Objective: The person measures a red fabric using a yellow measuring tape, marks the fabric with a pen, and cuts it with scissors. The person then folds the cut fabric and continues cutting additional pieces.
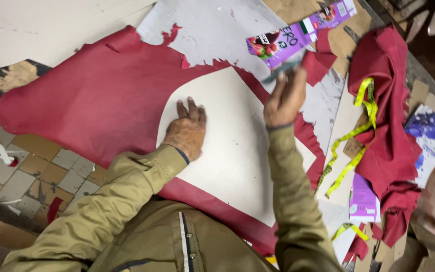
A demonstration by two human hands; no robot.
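The white card template (pixel 237 151) lies flat on the red leather hide (pixel 91 100). The left hand (pixel 187 132) presses it, palm down, fingers spread. The right hand (pixel 284 98) is closed around a blurred tool (pixel 283 68) at the template's far edge. Slackened pressure could let the template shift, spoiling the outline.

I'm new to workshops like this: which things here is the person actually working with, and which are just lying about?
In use: left hand pressing the white pattern card onto the red leather sheet; right hand raised above them.

Lying about: yellow tape measure, purple carton, bunched red leather.
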